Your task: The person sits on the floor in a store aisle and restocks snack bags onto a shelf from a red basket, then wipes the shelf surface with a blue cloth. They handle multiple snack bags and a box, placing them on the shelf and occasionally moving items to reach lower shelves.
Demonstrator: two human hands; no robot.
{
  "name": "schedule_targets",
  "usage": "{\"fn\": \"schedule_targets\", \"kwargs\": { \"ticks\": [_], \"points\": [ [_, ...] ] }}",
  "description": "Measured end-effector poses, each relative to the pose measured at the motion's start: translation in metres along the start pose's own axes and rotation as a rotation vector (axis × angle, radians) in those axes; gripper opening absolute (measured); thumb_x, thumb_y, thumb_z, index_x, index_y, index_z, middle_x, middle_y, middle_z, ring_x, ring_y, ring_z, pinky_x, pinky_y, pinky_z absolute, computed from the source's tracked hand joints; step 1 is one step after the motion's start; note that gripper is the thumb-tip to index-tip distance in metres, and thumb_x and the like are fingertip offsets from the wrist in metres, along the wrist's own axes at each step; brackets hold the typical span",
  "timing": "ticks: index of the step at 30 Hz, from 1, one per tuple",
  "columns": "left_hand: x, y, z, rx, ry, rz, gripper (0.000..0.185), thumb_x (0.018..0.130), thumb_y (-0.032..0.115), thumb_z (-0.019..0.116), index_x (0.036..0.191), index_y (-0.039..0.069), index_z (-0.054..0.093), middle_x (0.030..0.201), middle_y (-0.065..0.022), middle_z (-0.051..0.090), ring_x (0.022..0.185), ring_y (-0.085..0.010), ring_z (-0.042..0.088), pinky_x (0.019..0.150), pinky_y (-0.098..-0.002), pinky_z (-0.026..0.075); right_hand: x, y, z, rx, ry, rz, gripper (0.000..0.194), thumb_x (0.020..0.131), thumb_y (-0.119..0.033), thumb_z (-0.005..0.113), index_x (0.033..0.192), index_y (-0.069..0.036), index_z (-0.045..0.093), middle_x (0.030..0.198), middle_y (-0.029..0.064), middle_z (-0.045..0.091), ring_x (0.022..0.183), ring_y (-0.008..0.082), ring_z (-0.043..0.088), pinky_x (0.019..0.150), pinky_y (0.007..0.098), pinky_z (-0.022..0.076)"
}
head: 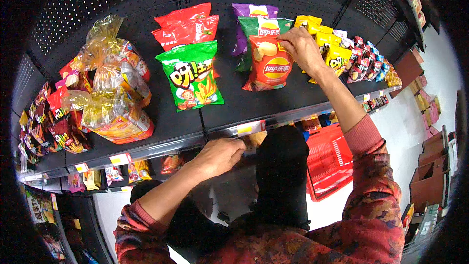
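Observation:
My right hand (pixel 301 49) is at the upper right corner of a red Lay's potato chip bag (pixel 270 66), its thumb and fingers closed on that corner. Behind it stand a green Lay's bag (pixel 269 25) and a purple bag (pixel 240 36). My left hand (pixel 223 154) is by the front edge of the black shelf (pixel 183 124), fingers curled, with nothing seen in it. Left of the Lay's bags, a green snack bag (pixel 192 77) stands before red bags (pixel 187 31).
Clear-wrapped snack bundles (pixel 117 117) and dark snack bags (pixel 67 132) fill the left side. Yellow bags (pixel 337 58) and small packets stand on the right. A red plastic shopping basket (pixel 329 161) is below the shelf edge, beside my knee (pixel 282 154). Brown boxes (pixel 428 183) lie far right.

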State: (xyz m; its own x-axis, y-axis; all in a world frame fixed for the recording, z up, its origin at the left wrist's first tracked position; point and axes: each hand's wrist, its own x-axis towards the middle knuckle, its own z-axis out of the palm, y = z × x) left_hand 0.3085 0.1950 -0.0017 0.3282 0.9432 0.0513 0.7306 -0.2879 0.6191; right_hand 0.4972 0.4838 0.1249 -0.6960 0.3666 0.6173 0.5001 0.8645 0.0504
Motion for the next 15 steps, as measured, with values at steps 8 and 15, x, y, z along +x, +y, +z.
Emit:
{"fn": "schedule_targets", "kwargs": {
  "ticks": [8, 15],
  "points": [
    [-0.002, -0.001, -0.002, 0.032, 0.045, -0.009, 0.018, 0.093, 0.017, 0.058, 0.105, 0.006, 0.066, 0.098, -0.0193, 0.069, 0.092, -0.0394, 0.066, 0.082, -0.0482, 0.054, -0.008, -0.003, -0.021, -0.075, 0.023, -0.057, 0.015, 0.091, -0.019, 0.062, 0.093, -0.006, 0.067, 0.094, 0.0125, 0.065, 0.093, 0.0337, 0.060, 0.083, 0.0438, 0.0506],
    [-0.006, -0.004, 0.001, 0.043, 0.117, 0.014, 0.019, 0.092, 0.017, 0.060, 0.105, 0.004, 0.067, 0.096, -0.0188, 0.071, 0.090, -0.0377, 0.068, 0.080, -0.0453, 0.054, -0.071, 0.003, -0.123, -0.250, 0.035, 0.035, 0.014, 0.093, -0.013, 0.062, 0.100, -0.002, 0.064, 0.098, 0.0144, 0.064, 0.091, 0.0324, 0.064, 0.080, 0.0389, 0.0526]
  ]
}}
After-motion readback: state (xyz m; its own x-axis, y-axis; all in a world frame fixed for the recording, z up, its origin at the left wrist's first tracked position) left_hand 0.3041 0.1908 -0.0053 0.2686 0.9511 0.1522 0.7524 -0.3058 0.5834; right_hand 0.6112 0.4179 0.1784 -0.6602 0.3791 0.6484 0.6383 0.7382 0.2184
